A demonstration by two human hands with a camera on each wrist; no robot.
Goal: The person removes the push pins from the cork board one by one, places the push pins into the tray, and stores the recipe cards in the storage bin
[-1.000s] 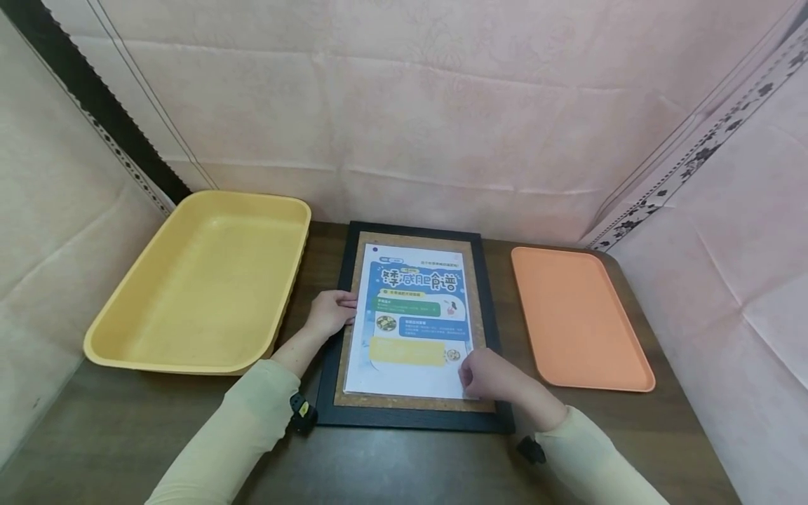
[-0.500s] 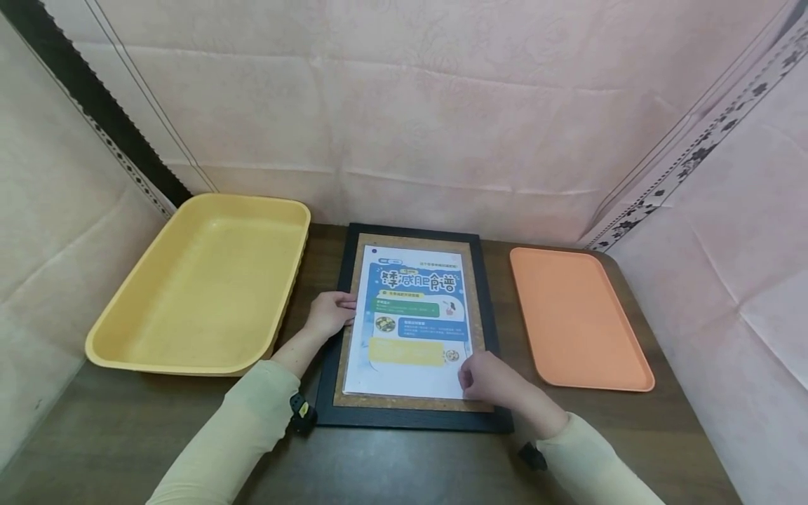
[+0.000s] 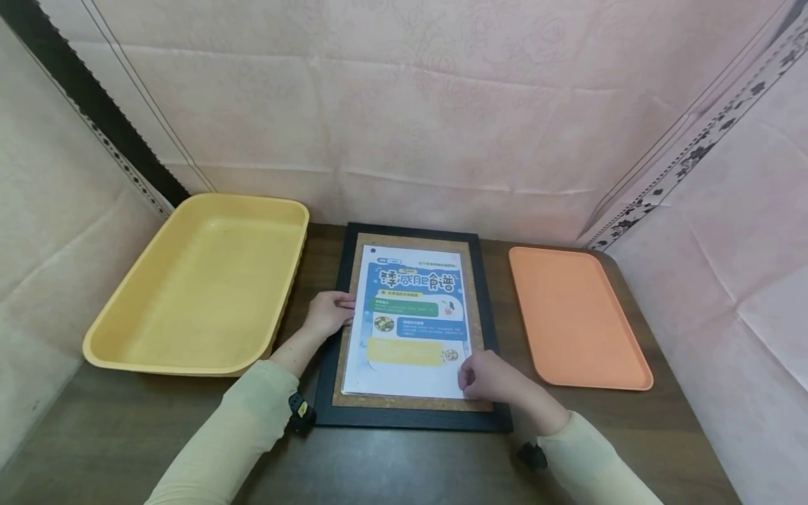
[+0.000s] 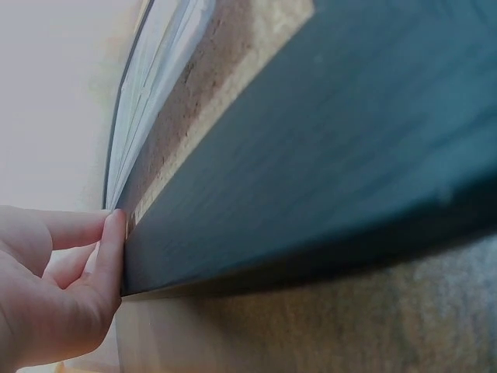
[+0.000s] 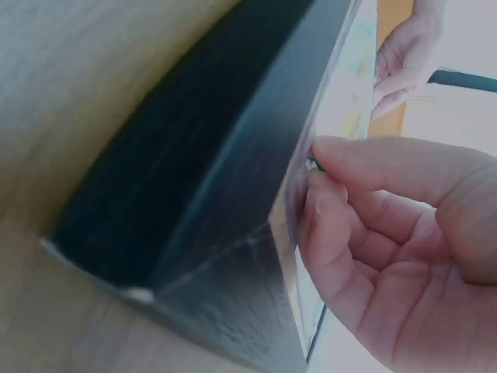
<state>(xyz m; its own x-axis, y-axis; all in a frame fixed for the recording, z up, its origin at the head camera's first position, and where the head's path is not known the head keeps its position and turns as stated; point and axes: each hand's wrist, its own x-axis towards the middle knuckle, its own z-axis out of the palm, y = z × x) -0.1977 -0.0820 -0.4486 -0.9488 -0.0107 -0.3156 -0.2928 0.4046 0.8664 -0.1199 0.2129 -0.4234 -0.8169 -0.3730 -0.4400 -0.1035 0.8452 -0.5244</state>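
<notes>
A printed sheet (image 3: 404,379) with blue, green and yellow panels lies on a black-framed cork board (image 3: 413,419). At the sheet's top-left corner sits a small dark round pin head (image 3: 373,250). My left hand (image 3: 328,313) rests at the sheet's left edge, fingers reaching across the frame with their tips on the paper's border. My right hand (image 3: 489,379) is at the lower-right corner of the sheet, thumb and forefinger pinched together. In the right wrist view, a small green pushpin (image 5: 314,164) shows between those fingertips, mostly hidden by them.
A deep yellow tray (image 3: 196,367) stands to the left of the board, close to my left forearm. On the right lies a flat orange tray (image 3: 581,315). Pale cloth walls (image 3: 404,126) rise behind and at both sides of the dark wooden table (image 3: 379,466).
</notes>
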